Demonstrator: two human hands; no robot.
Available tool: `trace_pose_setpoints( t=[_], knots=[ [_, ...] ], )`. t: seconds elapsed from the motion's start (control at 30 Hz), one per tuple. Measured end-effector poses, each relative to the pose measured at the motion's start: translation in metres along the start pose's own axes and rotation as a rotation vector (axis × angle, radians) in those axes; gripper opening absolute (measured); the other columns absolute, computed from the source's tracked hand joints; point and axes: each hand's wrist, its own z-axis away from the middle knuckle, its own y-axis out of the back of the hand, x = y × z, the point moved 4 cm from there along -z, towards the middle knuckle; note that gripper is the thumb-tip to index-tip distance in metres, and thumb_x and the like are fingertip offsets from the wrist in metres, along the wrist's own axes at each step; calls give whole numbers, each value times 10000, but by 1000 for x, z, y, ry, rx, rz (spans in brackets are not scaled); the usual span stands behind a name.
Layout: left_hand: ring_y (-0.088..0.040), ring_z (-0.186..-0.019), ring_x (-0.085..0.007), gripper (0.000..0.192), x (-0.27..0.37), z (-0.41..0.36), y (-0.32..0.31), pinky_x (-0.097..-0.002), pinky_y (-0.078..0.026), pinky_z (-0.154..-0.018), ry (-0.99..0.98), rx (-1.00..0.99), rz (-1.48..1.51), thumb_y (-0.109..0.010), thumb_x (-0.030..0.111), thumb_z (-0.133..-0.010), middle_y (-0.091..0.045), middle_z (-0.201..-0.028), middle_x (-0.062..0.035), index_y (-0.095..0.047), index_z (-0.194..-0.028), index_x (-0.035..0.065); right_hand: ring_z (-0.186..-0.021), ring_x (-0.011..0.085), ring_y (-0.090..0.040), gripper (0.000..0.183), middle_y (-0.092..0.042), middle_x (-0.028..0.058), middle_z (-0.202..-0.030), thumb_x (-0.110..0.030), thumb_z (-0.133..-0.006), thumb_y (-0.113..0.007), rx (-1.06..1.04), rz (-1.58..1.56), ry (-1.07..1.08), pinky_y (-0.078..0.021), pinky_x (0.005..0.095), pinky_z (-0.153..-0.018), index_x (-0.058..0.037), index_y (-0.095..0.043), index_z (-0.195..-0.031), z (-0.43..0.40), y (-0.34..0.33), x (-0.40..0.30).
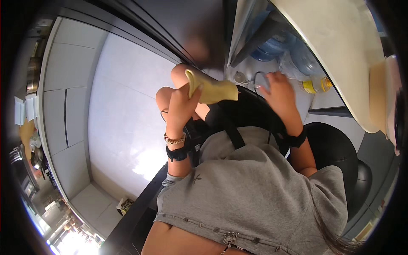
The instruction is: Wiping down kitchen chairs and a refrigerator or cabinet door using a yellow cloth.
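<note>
My left hand (pixel 182 106) grips one end of a folded pale-yellow cloth (pixel 215 89), with the thumb pressed on it. The cloth stretches to the right above my bent knees, and its far end hangs free. My right hand (pixel 280 92) is raised to the right of the cloth, apart from it, its fingers bent and slightly blurred. A thin dark cord (pixel 256 78) loops beside those fingertips; whether they hold it is unclear. Black straps sit on both wrists, and a beaded bracelet (pixel 175 139) on the left one.
A dark glossy panel (pixel 204 28) rises just ahead of my knees. Large blue water bottles (pixel 271 49) and a yellow-capped bottle (pixel 317 85) stand under a cream tabletop (pixel 344 47) at right. White cabinets (pixel 70 51) line the left. A black seat (pixel 331 156) is beside my right arm.
</note>
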Motion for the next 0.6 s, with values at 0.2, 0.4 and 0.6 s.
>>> trace_pose_setpoints(
  t=[0.2,0.4,0.6],
  knots=[
    [-519,-418,-226,264,8,-2,-11,-315,-380,-419,76,-138,-64,-546,204,-840,-526,-528,-149,-543,-757,-46,-868,305,-534,411,-542,132,-925,-252,-718,-653,40,-271,320,-437,406,-738,-34,-519,-1041,-2,-26,-54],
    [-469,-426,-188,212,12,0,4,-268,-355,-439,29,-11,219,-581,159,-807,-505,-521,-123,-544,-726,-33,-737,281,-580,281,-567,124,-876,-219,-753,-631,-6,-616,351,-468,335,-612,-51,-474,-914,0,-4,-75],
    [-433,-560,-73,183,71,-6,22,-224,-353,-504,-154,244,209,-559,120,-827,-522,-608,-24,-548,-757,-49,-610,210,-591,432,-633,104,-814,-443,-865,-449,-412,-1038,28,-443,284,-524,-36,-492,-1006,-18,-15,-50]
  ],
)
